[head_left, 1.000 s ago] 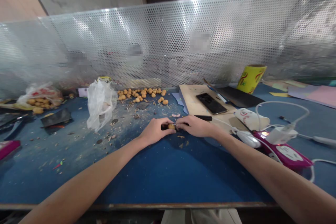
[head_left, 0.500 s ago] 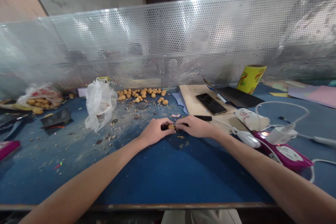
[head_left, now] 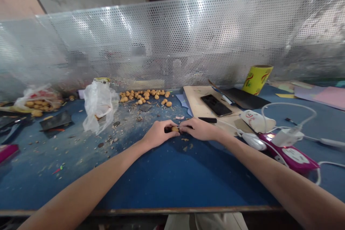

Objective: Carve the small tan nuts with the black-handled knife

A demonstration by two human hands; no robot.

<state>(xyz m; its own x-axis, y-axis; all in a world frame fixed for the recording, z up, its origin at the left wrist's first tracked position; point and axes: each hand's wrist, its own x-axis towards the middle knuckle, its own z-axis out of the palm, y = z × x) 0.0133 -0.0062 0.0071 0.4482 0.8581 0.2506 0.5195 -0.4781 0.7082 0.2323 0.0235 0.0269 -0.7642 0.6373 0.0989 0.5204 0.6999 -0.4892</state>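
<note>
My left hand (head_left: 159, 132) is closed around a small round yellow-brown fruit (head_left: 175, 129) that looks like a longan, pinched between thumb and fingertips just above the blue table. Facing it, my right hand (head_left: 201, 128) grips a slim black-handled tool (head_left: 208, 119). The handle sticks out behind the knuckles to the right, and a thin light tip meets the fruit's right side. My fingers hide most of the tool, so its working end is not clear. Small peel scraps (head_left: 185, 139) lie just below my hands. Both forearms reach in from the lower corners.
Loose round fruits (head_left: 147, 95) lie along the back, beside a white plastic bag (head_left: 99, 106). Another bag of fruit (head_left: 40, 100) sits far left. On the right are a phone (head_left: 215, 105) on a board, a yellow roll (head_left: 257, 80), and a magenta power strip (head_left: 293, 156) with cables.
The view has shifted slightly, moving everything a little left and up. My hands keep nearly the same grip on the fruit and the tool.
</note>
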